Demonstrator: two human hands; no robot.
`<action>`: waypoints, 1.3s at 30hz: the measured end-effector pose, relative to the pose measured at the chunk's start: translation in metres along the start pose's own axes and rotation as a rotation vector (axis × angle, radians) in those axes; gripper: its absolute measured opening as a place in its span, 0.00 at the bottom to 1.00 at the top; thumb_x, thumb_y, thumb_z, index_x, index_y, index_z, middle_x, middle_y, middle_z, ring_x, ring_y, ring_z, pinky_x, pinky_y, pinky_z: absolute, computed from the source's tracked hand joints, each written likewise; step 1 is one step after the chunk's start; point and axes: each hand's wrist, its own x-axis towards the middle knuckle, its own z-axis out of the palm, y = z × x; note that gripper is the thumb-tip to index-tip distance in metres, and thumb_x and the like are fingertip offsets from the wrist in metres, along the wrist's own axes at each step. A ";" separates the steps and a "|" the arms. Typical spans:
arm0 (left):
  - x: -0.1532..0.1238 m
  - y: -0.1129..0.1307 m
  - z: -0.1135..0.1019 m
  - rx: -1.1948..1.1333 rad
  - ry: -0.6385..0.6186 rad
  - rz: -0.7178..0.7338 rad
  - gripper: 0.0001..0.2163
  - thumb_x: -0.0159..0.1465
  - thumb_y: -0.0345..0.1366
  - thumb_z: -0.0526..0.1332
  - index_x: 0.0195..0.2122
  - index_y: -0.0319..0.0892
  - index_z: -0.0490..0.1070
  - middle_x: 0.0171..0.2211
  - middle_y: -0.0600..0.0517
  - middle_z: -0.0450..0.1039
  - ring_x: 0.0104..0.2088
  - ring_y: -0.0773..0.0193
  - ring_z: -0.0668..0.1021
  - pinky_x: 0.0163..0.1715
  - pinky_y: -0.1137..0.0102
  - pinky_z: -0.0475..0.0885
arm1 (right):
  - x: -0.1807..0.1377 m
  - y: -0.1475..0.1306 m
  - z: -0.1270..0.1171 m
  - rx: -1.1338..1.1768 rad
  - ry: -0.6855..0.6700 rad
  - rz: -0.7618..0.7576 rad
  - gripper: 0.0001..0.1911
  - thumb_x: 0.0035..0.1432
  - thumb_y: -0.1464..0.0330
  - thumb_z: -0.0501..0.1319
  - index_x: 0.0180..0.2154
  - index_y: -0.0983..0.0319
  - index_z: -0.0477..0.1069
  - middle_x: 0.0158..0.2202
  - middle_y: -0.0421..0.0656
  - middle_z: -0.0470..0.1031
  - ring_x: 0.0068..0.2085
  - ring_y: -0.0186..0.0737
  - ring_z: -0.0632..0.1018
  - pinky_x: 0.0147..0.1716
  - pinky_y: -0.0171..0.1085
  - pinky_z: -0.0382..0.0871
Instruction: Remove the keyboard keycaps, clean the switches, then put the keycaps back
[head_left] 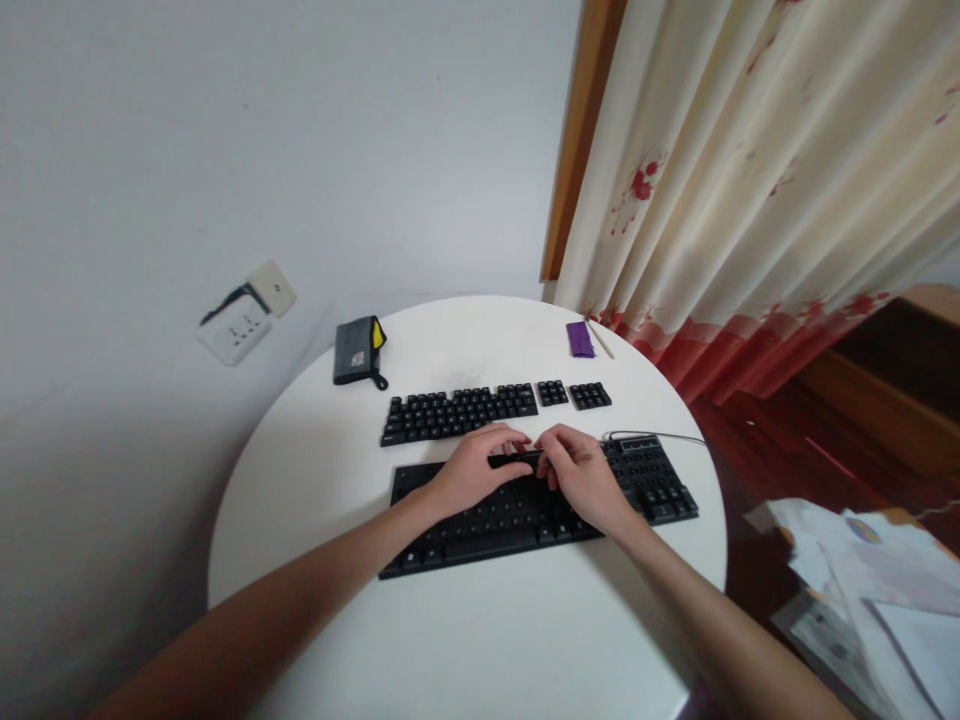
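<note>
Floral cream curtain (735,170), cloth in deep folds, red at hem. Round white table (292,530), smooth top. On it, long black plastic keyboard (517,518), slightly skewed, thin cord at far edge. Just beyond, black keys (457,413) with pale markings, laid in blocks. Left hand (474,468) and right hand (586,484) above keyboard. Gray pouch (354,353), yellow at mouth. Purple cloth (579,340), roughly rectangular. Slim, dark piece (507,460) over keyboard, grasped by left thumb and fingers; right fingers bent at its end, grip unclear.
</note>
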 end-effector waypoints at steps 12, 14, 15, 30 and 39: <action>-0.001 -0.010 -0.006 0.151 0.086 0.139 0.05 0.61 0.32 0.67 0.40 0.42 0.77 0.38 0.50 0.79 0.40 0.62 0.79 0.44 0.66 0.75 | 0.017 0.015 0.016 0.056 0.039 0.000 0.20 0.65 0.53 0.55 0.29 0.61 0.69 0.21 0.36 0.70 0.19 0.32 0.67 0.19 0.31 0.60; -0.001 -0.011 -0.004 0.195 0.073 0.181 0.05 0.63 0.32 0.66 0.40 0.42 0.77 0.38 0.50 0.79 0.40 0.62 0.79 0.45 0.66 0.75 | 0.017 0.020 0.015 0.053 0.055 0.024 0.20 0.64 0.53 0.56 0.29 0.61 0.70 0.22 0.38 0.72 0.21 0.32 0.70 0.20 0.31 0.62; -0.001 -0.012 -0.004 0.212 0.070 0.199 0.06 0.63 0.32 0.66 0.41 0.42 0.77 0.38 0.50 0.79 0.40 0.62 0.79 0.45 0.66 0.75 | 0.017 0.022 0.015 0.061 0.058 0.045 0.20 0.63 0.52 0.56 0.30 0.62 0.72 0.24 0.39 0.74 0.23 0.34 0.72 0.21 0.31 0.64; -0.002 -0.010 -0.001 0.295 0.066 0.262 0.06 0.64 0.34 0.65 0.41 0.42 0.77 0.40 0.50 0.80 0.41 0.60 0.78 0.45 0.62 0.74 | 0.010 0.017 0.016 0.046 0.150 0.009 0.20 0.62 0.55 0.58 0.30 0.64 0.77 0.27 0.45 0.79 0.26 0.39 0.78 0.21 0.33 0.68; -0.001 -0.001 -0.001 0.138 0.138 0.199 0.05 0.62 0.32 0.68 0.39 0.43 0.78 0.38 0.50 0.77 0.40 0.62 0.77 0.44 0.65 0.72 | 0.008 0.013 0.019 0.123 0.235 0.044 0.20 0.61 0.55 0.59 0.28 0.64 0.74 0.24 0.44 0.77 0.21 0.34 0.73 0.18 0.31 0.62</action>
